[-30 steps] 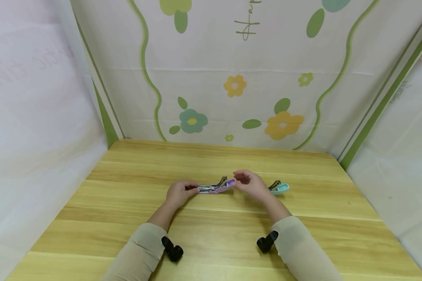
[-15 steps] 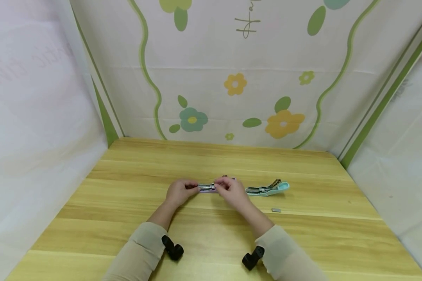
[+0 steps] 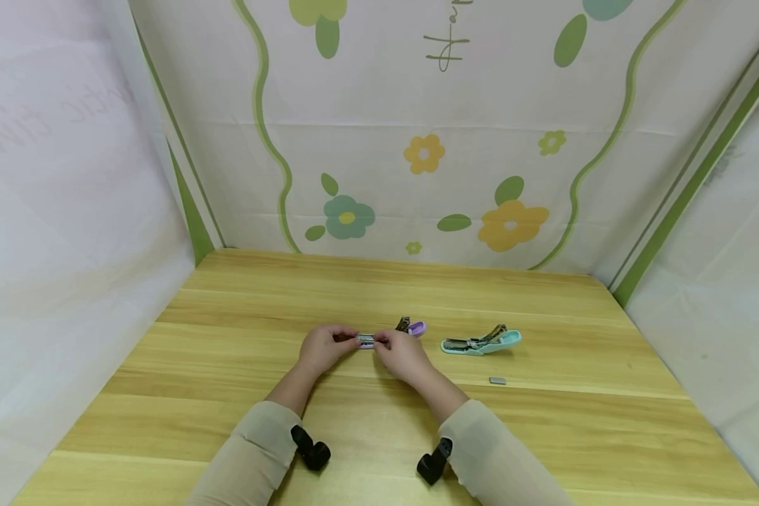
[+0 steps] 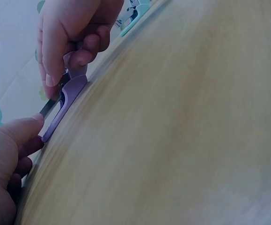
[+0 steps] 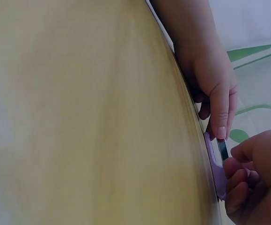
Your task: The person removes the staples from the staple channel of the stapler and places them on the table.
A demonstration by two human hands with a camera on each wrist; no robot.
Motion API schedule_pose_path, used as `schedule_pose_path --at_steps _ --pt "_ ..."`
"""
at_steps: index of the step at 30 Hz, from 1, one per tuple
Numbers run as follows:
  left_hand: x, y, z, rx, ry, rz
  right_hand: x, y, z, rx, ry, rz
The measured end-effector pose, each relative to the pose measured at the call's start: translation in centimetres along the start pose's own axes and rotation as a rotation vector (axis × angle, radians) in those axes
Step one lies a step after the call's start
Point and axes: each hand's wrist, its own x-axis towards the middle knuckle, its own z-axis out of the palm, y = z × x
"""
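Note:
A purple stapler (image 3: 418, 328) lies on the table, its top folded back so that the metal magazine (image 4: 51, 107) is exposed. My left hand (image 3: 322, 348) pinches its front end between thumb and fingers. From the other side, my right hand (image 3: 406, 356) bends over the stapler's middle, thumb and fingers gripping at the magazine and hiding much of it. Whether a small loose part sits within the right fingers cannot be told. To the right lies a mint-green stapler (image 3: 490, 343), likewise opened out and untouched. In front of it is a short grey staple strip (image 3: 497, 380).
The wooden table (image 3: 582, 422) runs back to a white cloth (image 3: 367, 161) printed with flowers. More white cloth hangs at both sides. A small black camera (image 3: 312, 452) is worn at each wrist.
My right hand has moved left from the purple stapler's raised end to its magazine, uncovering the mint-green stapler and the staple strip. The left hand has stayed put.

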Motion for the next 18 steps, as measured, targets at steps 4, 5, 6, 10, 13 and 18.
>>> schedule_pose_path --at_steps 4,5,6,10,13,18 --pt "0.1 0.0 0.0 -0.01 0.003 -0.011 0.2 -0.3 0.1 0.009 -0.028 0.019" --pt "0.1 0.0 0.0 -0.011 0.003 -0.012 0.2 -0.4 0.1 0.02 -0.034 0.029" --pt "0.1 0.0 0.0 -0.011 0.003 -0.016 0.2 -0.5 0.2 0.034 -0.037 0.038" --pt "0.0 0.0 0.0 -0.004 -0.001 -0.018 0.3 -0.3 0.4 0.16 -0.031 0.078" --pt "0.0 0.0 0.0 0.007 -0.003 -0.013 0.4 -0.1 0.7 0.266 -0.007 0.107" --pt "0.0 0.0 0.0 0.015 -0.007 -0.016 0.6 -0.2 1.1 0.261 0.057 0.106"
